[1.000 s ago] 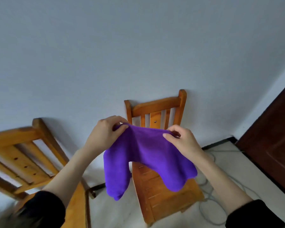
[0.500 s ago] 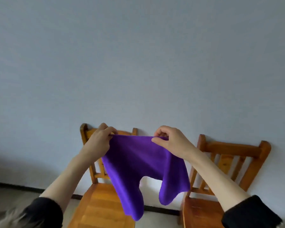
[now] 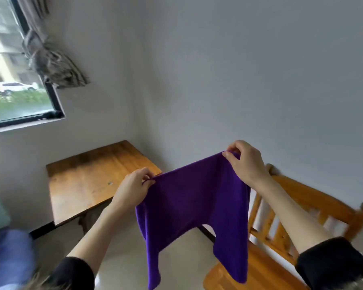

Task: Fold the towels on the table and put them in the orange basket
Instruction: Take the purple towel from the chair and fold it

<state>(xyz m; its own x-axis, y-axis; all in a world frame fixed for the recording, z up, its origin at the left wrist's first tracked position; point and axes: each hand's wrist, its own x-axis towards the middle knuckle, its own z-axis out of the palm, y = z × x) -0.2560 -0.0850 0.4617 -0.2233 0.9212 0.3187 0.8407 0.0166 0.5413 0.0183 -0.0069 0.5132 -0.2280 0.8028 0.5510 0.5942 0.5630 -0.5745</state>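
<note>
Head view, only one. I hold the purple towel point(image 3: 194, 197) up in the air, centre to lower right of the frame, well clear of the wooden table point(image 3: 88, 181) at middle left. My left hand point(image 3: 132, 190) pinches the towel's top edge at its left end, thumb and fingers curled tight on the hem; my right hand point(image 3: 246, 162) pinches the top edge at the right end, set higher in the frame, fingers curled over the cloth. So the upper edge runs taut and slanted, climbing from left to right. Cloth: deep violet, plush, matte, one plain colour. It hangs doubled or bunched: the bottom edge arches up in the middle and two lobes drop down, the left one reaching the lower edge of the frame, the right one ending just above it, over the seat of a wooden chair point(image 3: 302, 208) at lower right. No label, tag, brand or writing can be made out on the towel. Black sleeves point(image 3: 331, 262) cover both forearms near the bottom edge. Upper left: a window point(image 3: 15, 97) with a dark frame and a knotted grey curtain point(image 3: 50, 61). Pale wall point(image 3: 239, 70) fills the top and right. A blurred blue shape point(image 3: 8, 258) sits at lower left; cannot tell what it is.
</note>
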